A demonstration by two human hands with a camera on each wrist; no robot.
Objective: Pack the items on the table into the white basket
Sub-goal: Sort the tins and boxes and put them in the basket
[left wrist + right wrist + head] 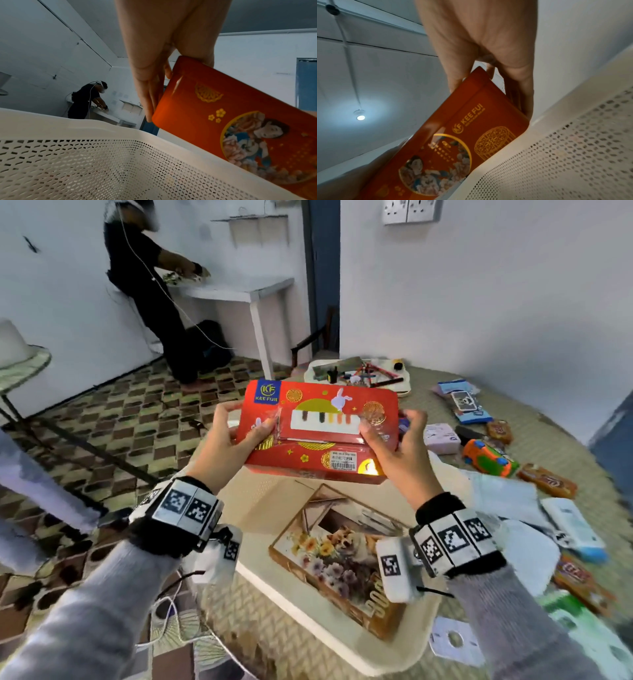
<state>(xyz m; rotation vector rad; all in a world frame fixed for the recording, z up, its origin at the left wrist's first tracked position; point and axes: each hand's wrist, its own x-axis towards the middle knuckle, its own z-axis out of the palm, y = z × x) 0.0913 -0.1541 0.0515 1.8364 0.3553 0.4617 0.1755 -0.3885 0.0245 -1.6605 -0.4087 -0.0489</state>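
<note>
Gripping the red tin (pixel 320 429) at its 9 and 3 o'clock ends, both hands (pixel 227 441) (pixel 399 450) could snag it on the white basket (pixel 96 135) rim or the picture box (pixel 337 556) inside.

Both arms wear light grey knitted sleeves (pixel 113 587) reaching to the wrists. Each wrist carries a black cuff (pixel 442 505) under a band of white square blocks printed with black-and-white fiducial markers: the left band (pixel 186 505) shows two marker faces on top, the right band (pixel 454 537) three. A white box-shaped camera unit, also bearing a marker, hangs below each band (pixel 394 566). Thin white cables (pixel 168 611) and a black cord trail from the left unit. The left hand (pixel 222 446) and right hand (pixel 400 453) are bare.
</note>
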